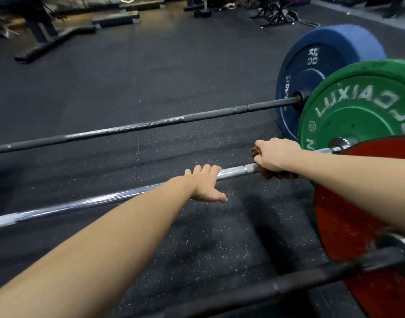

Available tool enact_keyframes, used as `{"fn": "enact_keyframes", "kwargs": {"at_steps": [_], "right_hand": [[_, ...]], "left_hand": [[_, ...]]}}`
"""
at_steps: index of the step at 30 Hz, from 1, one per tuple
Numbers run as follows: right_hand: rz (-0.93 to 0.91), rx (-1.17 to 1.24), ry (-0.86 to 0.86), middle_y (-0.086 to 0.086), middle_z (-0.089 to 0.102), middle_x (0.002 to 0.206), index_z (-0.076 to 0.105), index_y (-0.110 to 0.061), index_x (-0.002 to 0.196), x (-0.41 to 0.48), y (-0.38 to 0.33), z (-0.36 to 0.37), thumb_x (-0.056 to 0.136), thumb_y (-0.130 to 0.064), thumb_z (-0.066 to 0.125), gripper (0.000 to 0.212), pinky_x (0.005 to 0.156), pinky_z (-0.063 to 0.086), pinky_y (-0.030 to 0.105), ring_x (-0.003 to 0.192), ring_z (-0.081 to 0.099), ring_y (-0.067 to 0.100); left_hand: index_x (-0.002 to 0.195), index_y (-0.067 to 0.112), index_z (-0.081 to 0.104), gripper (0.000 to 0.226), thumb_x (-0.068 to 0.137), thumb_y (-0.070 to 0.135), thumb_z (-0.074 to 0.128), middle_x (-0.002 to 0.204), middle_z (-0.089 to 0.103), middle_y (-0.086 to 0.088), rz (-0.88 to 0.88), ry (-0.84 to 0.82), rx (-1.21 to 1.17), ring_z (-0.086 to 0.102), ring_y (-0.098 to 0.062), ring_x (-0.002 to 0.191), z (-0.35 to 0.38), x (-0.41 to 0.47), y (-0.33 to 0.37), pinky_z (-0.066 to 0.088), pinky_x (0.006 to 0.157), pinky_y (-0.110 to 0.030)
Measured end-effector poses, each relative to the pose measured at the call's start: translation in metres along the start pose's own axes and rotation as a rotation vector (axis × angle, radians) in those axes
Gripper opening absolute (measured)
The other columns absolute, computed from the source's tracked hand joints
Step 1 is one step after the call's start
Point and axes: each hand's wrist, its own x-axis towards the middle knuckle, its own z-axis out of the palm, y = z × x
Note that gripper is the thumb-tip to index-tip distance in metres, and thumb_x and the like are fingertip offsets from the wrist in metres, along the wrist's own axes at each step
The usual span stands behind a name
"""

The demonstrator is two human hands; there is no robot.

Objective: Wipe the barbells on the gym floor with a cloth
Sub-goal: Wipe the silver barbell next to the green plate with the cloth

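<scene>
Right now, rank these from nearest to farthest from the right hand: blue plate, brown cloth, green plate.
1. Brown cloth, gripped in the right hand.
2. Green plate, just to its right.
3. Blue plate, on the far bar.

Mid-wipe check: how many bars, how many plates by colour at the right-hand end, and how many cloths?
Bars: 3 (far dark bar, silver bar, near dark bar)
Blue plate: 1
Green plate: 1
Red plate: 1
Cloths: 1, the brown cloth gripped on the silver bar by the right hand
Total: 7
</scene>
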Motion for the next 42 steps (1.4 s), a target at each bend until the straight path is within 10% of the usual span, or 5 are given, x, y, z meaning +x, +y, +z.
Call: {"fn": "enact_keyframes", "kwargs": {"at_steps": [8,12,18,42], "right_hand": [[-0.129,0.034,-0.01,0.015,0.054,0.126,0.047,-0.016,0.128,-0.003,-0.062,-0.001,0.1,-0.035,0.042,0.034,0.075,0.04,0.041,0.111,0.058,0.041],[-0.175,0.201,-0.016,0.015,0.052,0.121,0.045,-0.017,0.124,-0.019,-0.085,0.003,0.1,-0.037,0.043,0.032,0.078,0.043,0.044,0.105,0.06,0.043],[-0.072,0.102,-0.059,0.012,0.059,0.119,0.042,-0.018,0.112,-0.011,-0.069,-0.009,0.098,-0.032,0.041,0.02,0.074,0.042,0.041,0.091,0.055,0.036],[-0.069,0.129,0.038,0.012,0.054,0.106,0.042,-0.018,0.111,-0.018,-0.068,0.005,0.099,-0.037,0.041,0.023,0.069,0.045,0.039,0.082,0.057,0.036]], "left_hand": [[0.154,0.02,0.028,0.088,0.086,0.057,0.069,0.151,0.038,-0.006,-0.01,0.023,-0.066,0.034,-0.031,0.138,-0.001,0.001,-0.001,0.027,0.112,-0.05],[0.118,0.015,0.042,0.059,0.085,0.055,0.07,0.13,0.046,-0.007,-0.03,0.051,-0.042,0.042,-0.032,0.13,-0.002,-0.004,0.0,0.033,0.106,-0.05],[0.155,0.015,0.025,0.085,0.091,0.057,0.063,0.154,0.036,-0.009,-0.114,0.031,0.019,0.035,-0.033,0.141,0.0,-0.022,-0.029,0.032,0.11,-0.056],[0.146,0.017,0.029,0.077,0.089,0.056,0.063,0.142,0.036,-0.003,-0.098,0.061,0.128,0.037,-0.028,0.125,0.021,-0.051,-0.081,0.033,0.103,-0.048]]}}
